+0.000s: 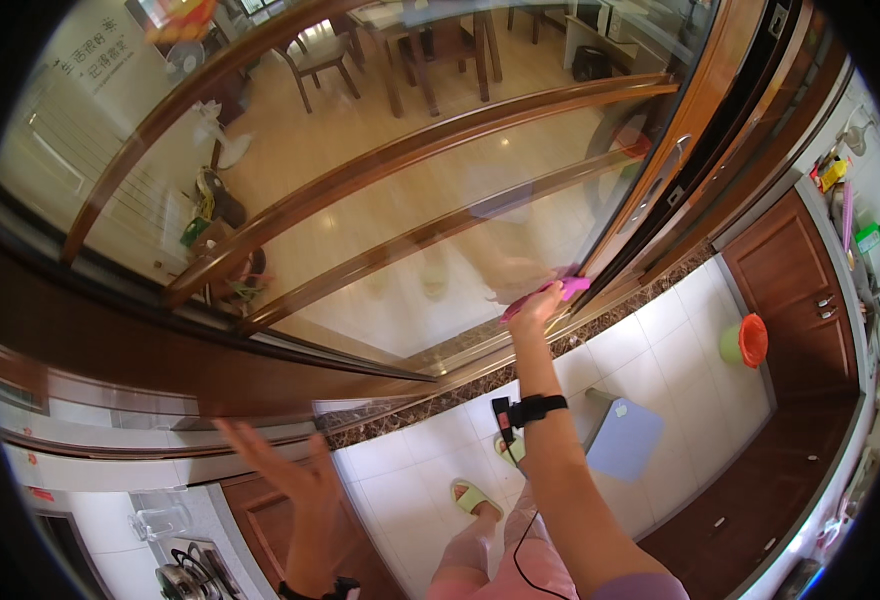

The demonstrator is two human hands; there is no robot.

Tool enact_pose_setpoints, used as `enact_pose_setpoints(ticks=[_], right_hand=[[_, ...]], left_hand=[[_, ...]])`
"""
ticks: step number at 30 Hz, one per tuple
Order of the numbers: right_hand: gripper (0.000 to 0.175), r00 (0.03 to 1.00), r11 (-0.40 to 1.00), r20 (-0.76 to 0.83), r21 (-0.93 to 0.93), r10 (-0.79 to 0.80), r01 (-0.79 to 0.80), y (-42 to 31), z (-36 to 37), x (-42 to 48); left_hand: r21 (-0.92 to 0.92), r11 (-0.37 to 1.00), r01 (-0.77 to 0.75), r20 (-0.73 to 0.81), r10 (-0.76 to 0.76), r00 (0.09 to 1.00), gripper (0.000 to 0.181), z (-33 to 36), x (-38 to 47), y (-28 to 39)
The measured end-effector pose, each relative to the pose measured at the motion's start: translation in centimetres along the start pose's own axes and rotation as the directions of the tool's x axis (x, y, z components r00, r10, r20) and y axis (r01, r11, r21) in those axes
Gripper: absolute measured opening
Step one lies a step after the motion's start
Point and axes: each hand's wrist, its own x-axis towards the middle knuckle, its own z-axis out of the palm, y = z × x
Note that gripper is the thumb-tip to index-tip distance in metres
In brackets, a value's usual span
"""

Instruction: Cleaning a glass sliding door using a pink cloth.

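Observation:
My right hand (pixel 536 304) presses a pink cloth (pixel 576 286) to the lower right part of a glass sliding door (pixel 380 300), close to its wooden edge. A black strap with a small device and a cable (pixel 518 412) sits on my right forearm. My left hand (pixel 290 469) is raised with its fingers apart, near the door's dark left frame (pixel 109 330), and holds nothing. Whether its fingertips touch the frame I cannot tell. Brown wooden bars (pixel 440 161) cross the door, and the glass mirrors my right arm faintly.
A blue-grey stool (pixel 626 439) stands on white floor tiles behind my right arm. Farther right are a green bin with a red liner (pixel 753 341) and brown cabinets (pixel 785 270). At lower left, a glass jar (pixel 158 521) and a gas stove (pixel 192 574) occupy a counter. Chairs (pixel 320 64) stand beyond the glass.

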Motion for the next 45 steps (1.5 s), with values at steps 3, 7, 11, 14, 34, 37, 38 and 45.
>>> enact_pose_setpoints(ticks=[3,7,11,14,34,37,38,45], right_hand=[[0.061,0.985,0.984,0.143,0.137,0.097,-0.117,-2.9,3.9,-6.2],[0.057,0.71,0.681,0.398,-0.238,-0.582,0.692,-8.8,8.9,-14.8],[0.061,0.145,0.195,0.661,0.002,-0.736,0.981,-5.6,7.8,-20.7],[0.058,-0.086,0.071,0.804,0.158,-0.588,0.985,2.8,1.3,-19.3],[0.059,-0.774,-0.465,0.57,0.626,-0.276,0.626,7.6,-1.3,-12.8],[0.059,-0.564,-0.434,0.756,0.409,-0.333,0.803,6.1,-3.5,-4.2],[0.059,-0.42,-0.292,0.814,0.322,-0.402,0.901,4.0,-2.6,-2.7],[0.058,-0.24,-0.216,0.369,0.106,-0.898,0.971,-16.7,11.5,-2.5]], left_hand=[[0.083,0.997,0.005,0.155,-0.018,0.988,0.084,0.5,-4.0,-3.3],[0.058,0.998,-0.002,0.165,-0.007,0.986,0.086,3.8,-6.4,-5.1],[-0.022,0.999,-0.027,0.068,0.028,0.997,0.091,7.8,-8.6,-6.4],[-0.004,0.998,-0.058,-0.011,0.058,0.998,0.099,10.8,-10.5,-7.8],[0.196,0.968,-0.155,-0.518,0.237,0.822,0.093,22.8,-14.5,-11.9],[0.189,0.964,-0.189,-0.517,0.262,0.815,0.095,22.4,-14.0,-11.8],[0.166,0.969,-0.181,-0.524,0.242,0.817,0.096,22.6,-14.0,-11.6],[0.114,0.973,-0.2,-0.555,0.229,0.799,0.098,23.1,-13.9,-10.7]])
